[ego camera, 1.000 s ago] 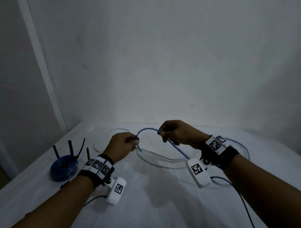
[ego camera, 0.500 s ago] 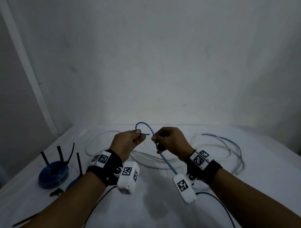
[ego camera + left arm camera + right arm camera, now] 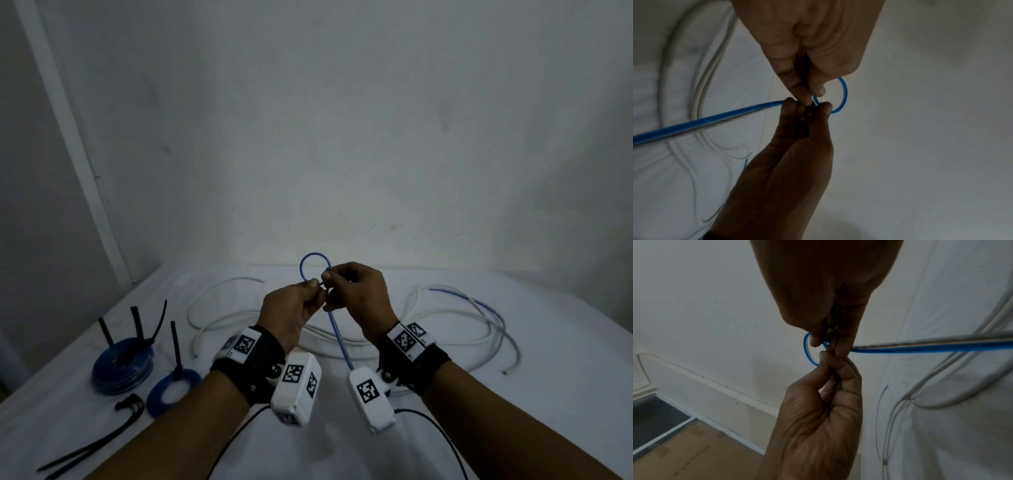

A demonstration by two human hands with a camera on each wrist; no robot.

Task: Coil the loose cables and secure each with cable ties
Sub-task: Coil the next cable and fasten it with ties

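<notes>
Both hands meet above the white tabletop (image 3: 445,428), and between them the blue cable (image 3: 337,337) has its first small loop (image 3: 313,265). The loop stands up and away from the person, just beyond the fingertips; where its two strands cross is the point both hands hold. The left hand (image 3: 291,313) has thumb and forefinger closed in a pinch on the cable's end at that crossing. The right hand (image 3: 359,298) pinches the same spot from the other side, its remaining fingers curled in.

From the crossing the cable's free length runs straight back toward the person, passing under the right wrist — so its long axis points from the fingers to the body, and the right hand lies nearer to it. The next turn likely falls to that hand, while the left keeps the loop closed.

Finished blue coils (image 3: 121,365) with black ties sit far left; spare cable ties (image 3: 99,448) lie in front of them. The white cable (image 3: 472,308) sprawls loose behind the hands.
</notes>
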